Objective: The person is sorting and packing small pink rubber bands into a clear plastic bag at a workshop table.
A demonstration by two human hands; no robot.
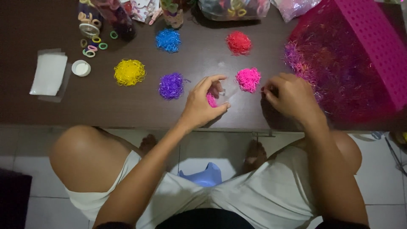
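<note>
On the dark brown table (51, 114) my left hand (203, 106) holds a small clear plastic bag (228, 87) with a clump of pink rubber bands (211, 100) in it. My right hand (290, 95) rests just right of it, fingers pinched together beside a pink pile of tiny rubber bands (248, 79); whether it grips anything is unclear. Other piles lie farther off: purple (171, 85), yellow (129, 72), blue (168, 40) and red (238, 43).
A big heap of mixed pink and purple bands (339, 80) lies at the right, under a pink perforated basket (377, 42). At the back stand jars (116, 17) and bags (233, 8); at the left, loose hair ties (91, 46), a white lid (81, 68) and flat clear bags (48, 74).
</note>
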